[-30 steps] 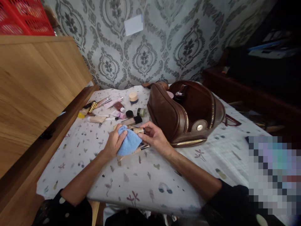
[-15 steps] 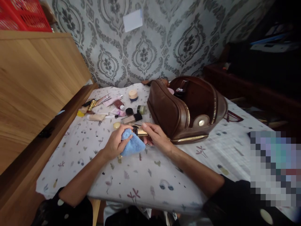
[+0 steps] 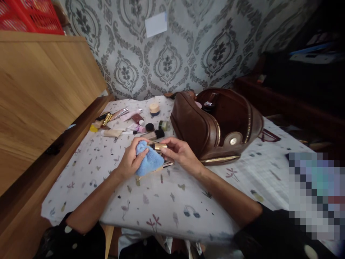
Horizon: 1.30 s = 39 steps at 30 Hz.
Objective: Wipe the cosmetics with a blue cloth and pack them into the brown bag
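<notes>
My left hand (image 3: 131, 161) is closed round a light blue cloth (image 3: 149, 162), pressed against the end of a small gold and black cosmetic tube (image 3: 158, 146). My right hand (image 3: 180, 153) pinches the other end of that tube. Both hands hover just above a white patterned tablecloth (image 3: 161, 201), left of an open brown leather bag (image 3: 215, 126). A thin dark stick (image 3: 167, 164) lies on the cloth under my hands.
Several cosmetics lie scattered behind my hands: a foundation bottle (image 3: 154, 135), small jars (image 3: 154, 108), tubes (image 3: 110, 132). A wooden cabinet (image 3: 40, 97) runs along the left with a red crate (image 3: 29, 16) on top. Dark furniture (image 3: 296, 90) stands at the right.
My hands have stayed together on the tube and cloth, shifting slightly. The cloth has slid along the tube while my right fingers turned it.
</notes>
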Available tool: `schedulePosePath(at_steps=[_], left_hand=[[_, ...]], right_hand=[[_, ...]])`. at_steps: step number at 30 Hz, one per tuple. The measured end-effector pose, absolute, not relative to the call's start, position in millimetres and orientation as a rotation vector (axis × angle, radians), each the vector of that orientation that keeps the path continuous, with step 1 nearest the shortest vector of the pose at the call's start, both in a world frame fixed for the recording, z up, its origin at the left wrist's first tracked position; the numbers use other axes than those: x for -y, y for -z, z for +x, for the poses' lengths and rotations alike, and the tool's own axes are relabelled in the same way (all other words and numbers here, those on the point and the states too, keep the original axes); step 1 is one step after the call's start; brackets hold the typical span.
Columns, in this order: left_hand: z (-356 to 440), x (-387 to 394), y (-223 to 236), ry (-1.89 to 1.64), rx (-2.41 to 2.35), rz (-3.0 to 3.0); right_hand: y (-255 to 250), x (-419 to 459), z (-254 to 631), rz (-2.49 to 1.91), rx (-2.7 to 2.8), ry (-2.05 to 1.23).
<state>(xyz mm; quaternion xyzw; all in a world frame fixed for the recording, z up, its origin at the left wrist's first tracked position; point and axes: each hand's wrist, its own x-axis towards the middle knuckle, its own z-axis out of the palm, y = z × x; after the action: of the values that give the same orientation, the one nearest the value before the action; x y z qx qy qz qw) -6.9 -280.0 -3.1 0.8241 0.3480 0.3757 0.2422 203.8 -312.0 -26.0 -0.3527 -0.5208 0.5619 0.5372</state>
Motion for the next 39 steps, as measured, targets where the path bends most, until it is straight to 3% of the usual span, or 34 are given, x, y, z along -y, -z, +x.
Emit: schedulePosePath(at_steps=[12,18,27,39], left_hand=[[2,283,11,-1.293,-0.823,1.895],[18,295,6,-1.021,-0.658,1.650],[17,294,13,-1.129,-0.907,1.727],[14,298,10,-0.979,-0.946,1.904]], right_hand=[[26,316,196,-0.854,1.187,-1.423],[31,318,189,-0.818,1.268,-1.454],[30,322,190,-0.997,1.508,-1.123],[28,323,185,-0.758,1.201,-1.375]])
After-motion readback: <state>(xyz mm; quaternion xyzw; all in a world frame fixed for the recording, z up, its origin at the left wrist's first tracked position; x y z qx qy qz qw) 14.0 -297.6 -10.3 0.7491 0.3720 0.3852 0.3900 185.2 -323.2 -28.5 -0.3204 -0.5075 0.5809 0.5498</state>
